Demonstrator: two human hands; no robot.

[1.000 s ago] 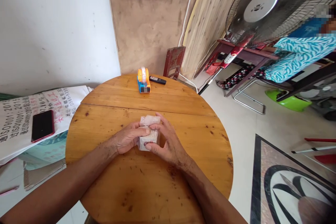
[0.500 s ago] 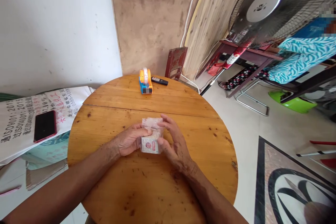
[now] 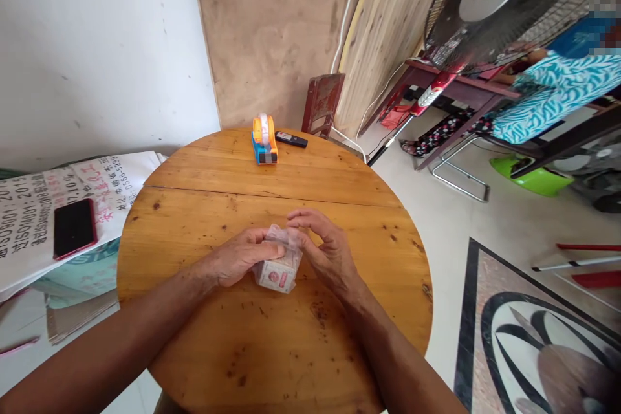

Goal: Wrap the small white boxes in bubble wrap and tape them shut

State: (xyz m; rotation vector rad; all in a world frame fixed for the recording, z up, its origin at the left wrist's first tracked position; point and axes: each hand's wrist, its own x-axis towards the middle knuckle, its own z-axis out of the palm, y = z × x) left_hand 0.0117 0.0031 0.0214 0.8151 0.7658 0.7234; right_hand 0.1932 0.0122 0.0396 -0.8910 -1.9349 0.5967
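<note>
A small white packet [image 3: 277, 273] in clear plastic wrap, with a red mark on its front, rests on the round wooden table [image 3: 204, 220]. My left hand [image 3: 242, 260] grips its left side with fingers curled and the thumb on top. At the packet's upper right, my right hand [image 3: 326, 251] pinches the loose plastic with bent fingers. Both hands sit at the middle of the table, close together.
An orange and blue tape dispenser [image 3: 264, 138] and a black remote [image 3: 291, 140] lie at the table's far edge. A phone [image 3: 74, 228] rests on printed sacks at the left. A red chair [image 3: 321, 103], a big fan [image 3: 490, 0] and a seated person [image 3: 557, 90] are at the right.
The packet has been tilted and lowered toward the table. My right hand has shifted from its side to the plastic at the top.
</note>
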